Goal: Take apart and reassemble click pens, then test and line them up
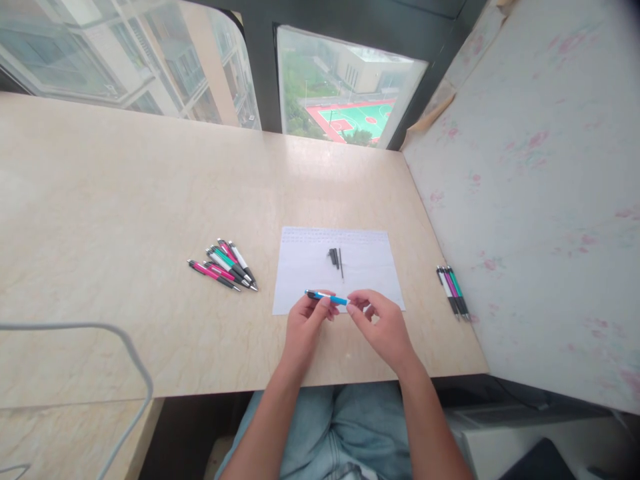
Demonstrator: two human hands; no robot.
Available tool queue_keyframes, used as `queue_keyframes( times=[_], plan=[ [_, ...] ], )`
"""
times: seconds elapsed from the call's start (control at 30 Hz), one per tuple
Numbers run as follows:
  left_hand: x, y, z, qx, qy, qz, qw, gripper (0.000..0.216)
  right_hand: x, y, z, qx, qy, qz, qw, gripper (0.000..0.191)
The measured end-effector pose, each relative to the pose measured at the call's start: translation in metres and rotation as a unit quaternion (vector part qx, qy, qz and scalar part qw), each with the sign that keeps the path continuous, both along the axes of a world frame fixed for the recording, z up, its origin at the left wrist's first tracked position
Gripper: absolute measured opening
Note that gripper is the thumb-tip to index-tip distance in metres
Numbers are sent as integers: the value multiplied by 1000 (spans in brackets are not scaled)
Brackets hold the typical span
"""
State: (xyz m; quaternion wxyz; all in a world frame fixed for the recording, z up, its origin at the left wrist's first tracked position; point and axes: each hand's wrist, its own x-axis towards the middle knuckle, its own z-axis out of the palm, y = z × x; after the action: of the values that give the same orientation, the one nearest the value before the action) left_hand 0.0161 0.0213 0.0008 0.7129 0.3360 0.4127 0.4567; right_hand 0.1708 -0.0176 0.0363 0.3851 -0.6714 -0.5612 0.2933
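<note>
Over the near part of a white paper sheet (300, 273), my left hand (306, 320) grips a blue pen barrel (336, 299) with a black clip end pointing left. The fingers of my right hand (380, 320) pinch at the barrel's right end; whether a small part is between those fingertips is hidden. No black grip shows on this barrel. Beyond my hands, several dark pen parts lie on the sheet: short black pieces (334, 258) and a thin dark refill (341, 263) beside them.
To the left lies a loose pile of pens (227, 265) in pink, green and white. Several more pens (453, 293) lie side by side near the flowered wall (540, 220). A grey cable (125, 343) arches over the left front of the table (125, 220). Windows stand behind.
</note>
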Motion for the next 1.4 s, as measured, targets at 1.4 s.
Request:
queue_keyframes(
  times=[1.4],
  plan=[
    [-2, 5, 0, -115, -168, 72, 976, 19, -14, 64, -13, -196, -350, -83, 912, 16]
  ],
)
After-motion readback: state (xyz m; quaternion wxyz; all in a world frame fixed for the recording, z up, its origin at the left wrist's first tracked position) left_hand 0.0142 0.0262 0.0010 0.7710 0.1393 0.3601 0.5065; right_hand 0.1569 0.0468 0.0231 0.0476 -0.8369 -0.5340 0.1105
